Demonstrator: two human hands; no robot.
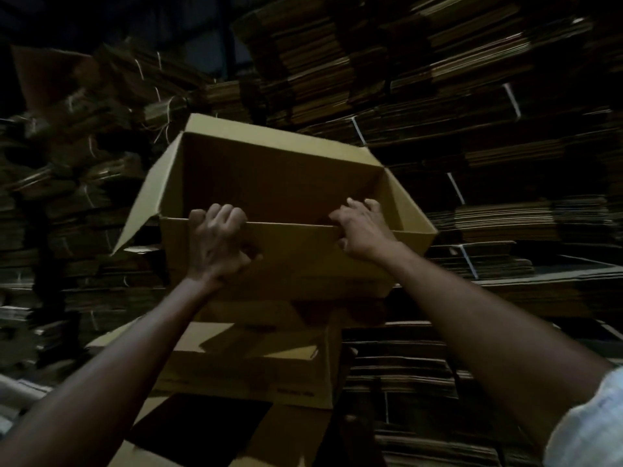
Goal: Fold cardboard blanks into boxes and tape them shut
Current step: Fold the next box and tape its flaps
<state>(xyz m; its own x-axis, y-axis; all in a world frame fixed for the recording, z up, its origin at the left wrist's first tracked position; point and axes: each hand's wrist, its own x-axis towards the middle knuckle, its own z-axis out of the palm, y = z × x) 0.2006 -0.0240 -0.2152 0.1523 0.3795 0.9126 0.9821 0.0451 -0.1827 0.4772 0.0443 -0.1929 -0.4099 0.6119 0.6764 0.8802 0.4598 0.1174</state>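
Note:
An erected brown cardboard box [290,261] is held up in front of me, its open top facing me and its flaps spread outward. My left hand [219,241] grips the near wall's top edge, fingers curled over into the box. My right hand [362,230] holds the same edge farther right, fingers inside. The box sits on or just above a stack of other folded boxes [256,362]; contact between them is hidden. No tape is visible.
Tall stacks of flat cardboard blanks [472,96] tied with strapping fill the background and both sides. An open box with a dark interior [202,429] lies low in front of me. The place is dim.

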